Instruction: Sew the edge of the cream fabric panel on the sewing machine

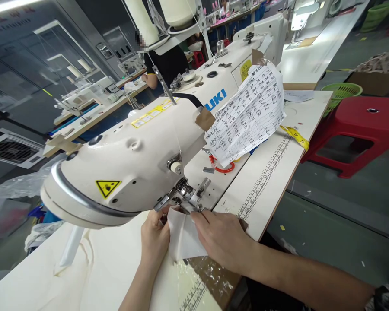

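A small piece of white fabric (186, 239) lies under the needle area of a white sewing machine (139, 142). At its left edge, my left hand (155, 237) pinches the cloth with curled fingers, close to the metal presser foot parts (181, 201). From the right, my right hand (225, 239) grips the cloth, thumb and forefinger near the metal guide. The fingertips of both hands are partly hidden by the machine and the cloth. The needle itself cannot be made out.
Handwritten paper (249, 114) hangs on the machine. Orange-handled scissors (225, 167), a yellow tape measure (296, 137) and a printed ruler (266, 175) lie on the table. Beside the table stands a red stool (353, 129). A person in black (167, 65) sits behind. White cloth (73, 250) lies left.
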Tool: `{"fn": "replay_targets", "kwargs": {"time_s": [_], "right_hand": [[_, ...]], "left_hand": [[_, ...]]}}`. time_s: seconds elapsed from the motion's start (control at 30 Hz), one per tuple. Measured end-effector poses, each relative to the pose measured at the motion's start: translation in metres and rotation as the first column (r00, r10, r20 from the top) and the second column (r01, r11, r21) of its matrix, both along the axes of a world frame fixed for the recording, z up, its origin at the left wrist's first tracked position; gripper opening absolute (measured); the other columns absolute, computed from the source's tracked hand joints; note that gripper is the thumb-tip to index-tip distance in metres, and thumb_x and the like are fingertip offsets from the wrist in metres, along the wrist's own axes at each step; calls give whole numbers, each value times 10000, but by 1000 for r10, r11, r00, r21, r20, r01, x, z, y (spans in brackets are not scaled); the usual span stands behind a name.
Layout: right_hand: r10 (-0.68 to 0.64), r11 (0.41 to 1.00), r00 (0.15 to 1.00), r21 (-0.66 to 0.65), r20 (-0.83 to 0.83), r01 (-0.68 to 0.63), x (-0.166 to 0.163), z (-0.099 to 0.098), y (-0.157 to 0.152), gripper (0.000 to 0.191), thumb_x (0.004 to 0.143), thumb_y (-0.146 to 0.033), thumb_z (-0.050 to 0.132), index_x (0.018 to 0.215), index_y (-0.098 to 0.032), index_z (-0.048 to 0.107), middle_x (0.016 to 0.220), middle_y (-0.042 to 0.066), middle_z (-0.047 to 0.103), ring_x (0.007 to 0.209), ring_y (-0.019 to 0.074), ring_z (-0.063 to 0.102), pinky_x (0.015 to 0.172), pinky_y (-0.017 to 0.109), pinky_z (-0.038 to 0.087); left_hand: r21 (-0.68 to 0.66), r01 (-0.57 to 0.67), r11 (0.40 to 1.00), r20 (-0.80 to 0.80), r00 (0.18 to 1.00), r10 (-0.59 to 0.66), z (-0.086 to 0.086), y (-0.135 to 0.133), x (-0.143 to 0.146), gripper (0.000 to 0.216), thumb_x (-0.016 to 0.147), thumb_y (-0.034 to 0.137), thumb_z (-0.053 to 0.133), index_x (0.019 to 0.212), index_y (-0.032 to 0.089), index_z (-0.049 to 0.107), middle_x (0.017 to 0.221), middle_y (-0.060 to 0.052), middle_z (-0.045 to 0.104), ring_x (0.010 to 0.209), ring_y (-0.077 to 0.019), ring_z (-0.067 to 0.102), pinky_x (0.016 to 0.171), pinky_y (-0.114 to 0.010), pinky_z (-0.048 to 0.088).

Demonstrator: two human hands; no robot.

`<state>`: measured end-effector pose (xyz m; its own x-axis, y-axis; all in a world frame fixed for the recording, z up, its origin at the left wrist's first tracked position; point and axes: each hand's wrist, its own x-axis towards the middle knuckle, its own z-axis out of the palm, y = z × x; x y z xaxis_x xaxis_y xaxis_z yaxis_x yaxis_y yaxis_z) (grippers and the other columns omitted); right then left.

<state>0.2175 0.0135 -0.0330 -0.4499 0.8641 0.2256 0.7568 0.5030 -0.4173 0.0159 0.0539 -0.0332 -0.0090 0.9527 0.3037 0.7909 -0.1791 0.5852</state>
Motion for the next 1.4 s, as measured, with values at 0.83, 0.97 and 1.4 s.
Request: {"fn": "replay_targets", "kwargs": {"time_s": [0.83,0.97,1.4], "right_hand": [[5,997,987,-76,-163,-17,50,3,-69,245,888,-71,380,1045,-203,514,782,11,676,609,182,657,499,304,397],[71,997,986,-27,-153,-76,63,-2,-78,290,857,-17,332,975,-216,506,764,2,673,598,175,659,492,298,414],[183,982,980,61,-73,-179,73,-5,-76,473,880,-27,328,1319,-151,450,999,84,742,756,198,716,585,275,553]], "left_hand": [[75,490,869,-465,788,-404,18,-20,5,381,890,32,385,1164,172,608,1129,-135,597,994,-256,555,819,-422,539],[89,402,911,-531,793,-298,16,-31,24,297,895,96,427,1102,88,641,1112,-175,592,1027,-300,543,838,-454,555],[82,337,938,-478,839,-260,6,-50,26,423,964,178,348,1281,49,596,1306,-150,628,1259,-283,522,1046,-460,474]]}}
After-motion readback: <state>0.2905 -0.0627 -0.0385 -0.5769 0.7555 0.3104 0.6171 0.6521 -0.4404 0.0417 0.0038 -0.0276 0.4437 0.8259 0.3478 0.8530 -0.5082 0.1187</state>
